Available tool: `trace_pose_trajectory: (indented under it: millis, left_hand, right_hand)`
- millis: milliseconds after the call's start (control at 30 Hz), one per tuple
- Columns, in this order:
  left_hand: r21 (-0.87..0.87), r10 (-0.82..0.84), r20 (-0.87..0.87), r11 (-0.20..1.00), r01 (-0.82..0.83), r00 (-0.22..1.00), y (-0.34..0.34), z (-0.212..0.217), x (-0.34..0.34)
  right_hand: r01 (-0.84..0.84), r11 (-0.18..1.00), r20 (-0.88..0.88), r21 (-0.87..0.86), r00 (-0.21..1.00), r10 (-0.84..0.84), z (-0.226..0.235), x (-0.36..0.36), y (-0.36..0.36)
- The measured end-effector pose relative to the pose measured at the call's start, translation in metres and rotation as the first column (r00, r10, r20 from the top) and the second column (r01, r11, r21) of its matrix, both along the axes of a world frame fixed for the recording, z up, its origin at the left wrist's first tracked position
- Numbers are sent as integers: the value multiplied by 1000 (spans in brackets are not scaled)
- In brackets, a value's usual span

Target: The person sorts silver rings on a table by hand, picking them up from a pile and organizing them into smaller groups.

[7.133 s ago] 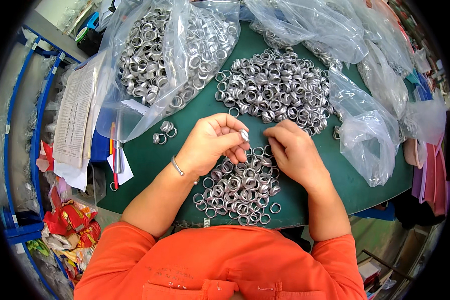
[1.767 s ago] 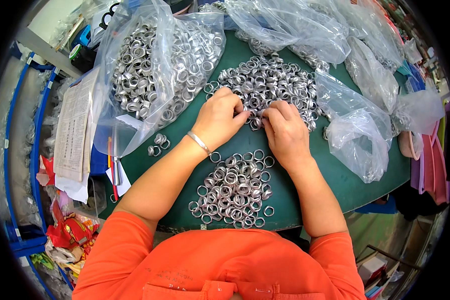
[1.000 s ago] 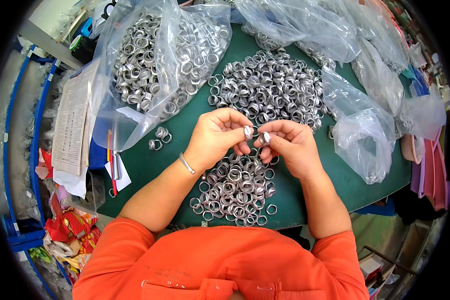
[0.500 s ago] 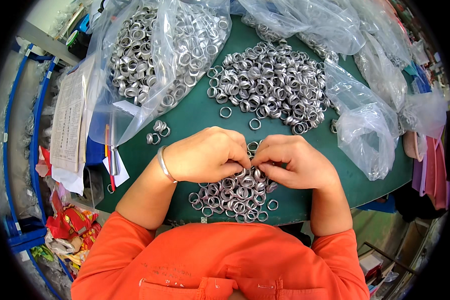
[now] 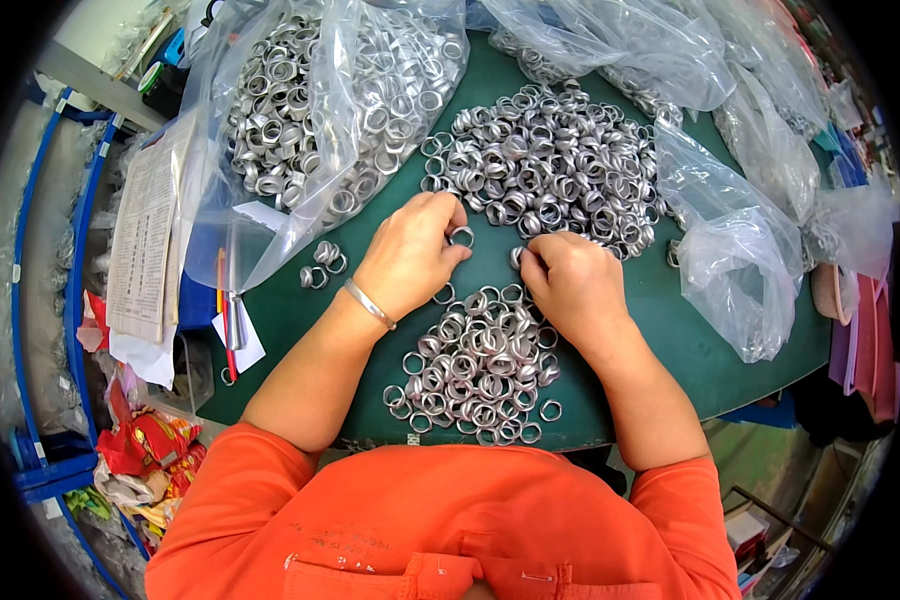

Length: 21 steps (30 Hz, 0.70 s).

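Note:
My left hand [image 5: 410, 250] is closed with a silvery metal ring [image 5: 461, 237] between thumb and fingers, at the near left edge of a large heap of rings [image 5: 560, 165]. Across a small gap, my right hand [image 5: 578, 285] is closed too, with another metal ring [image 5: 517, 257] at its fingertips. Below both hands, closer to my body, a smaller ring pile [image 5: 470, 365] spreads over the green tabletop [image 5: 365, 245]. A single ring [image 5: 445, 293] lies at that pile's upper edge.
A clear plastic bag [image 5: 310, 130] full of rings stands at the far left. Several rings [image 5: 322, 264] lie beside it. Crumpled clear bags [image 5: 740, 270] cover the right side. Pens [image 5: 232, 320] and printed paper [image 5: 148, 240] sit at the left edge.
My hands were together over the near pile; they have moved away from me toward the large heap and come apart. A ring now shows in each hand's fingers.

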<state>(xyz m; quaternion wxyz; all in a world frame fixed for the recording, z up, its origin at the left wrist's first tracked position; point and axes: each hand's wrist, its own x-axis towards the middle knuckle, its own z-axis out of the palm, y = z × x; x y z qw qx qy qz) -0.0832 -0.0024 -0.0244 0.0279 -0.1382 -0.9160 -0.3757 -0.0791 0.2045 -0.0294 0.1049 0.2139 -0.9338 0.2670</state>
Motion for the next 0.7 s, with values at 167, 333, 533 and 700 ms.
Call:
trace_pose_trajectory:
  millis: [167,333,533,700]
  left_hand:
    - [499,-88,327,862,-93,941,9,15,4]
    - [695,-169,443,685,-218,880,13,32,9]
    - [764,-237,526,554,-331,817,19,35,23]
    - [783,-279,558,489,-384,782,17,29,30]
  right_hand:
    - [-2,876,134,-482,988,76,9,4,-2]
    - [-54,733,64,-678,989,132,9,4,-1]
    - [-218,706,-148,-674,976,160,2,7,0]
    - [-273,659,-217,-701,962,169,6,10,-5]
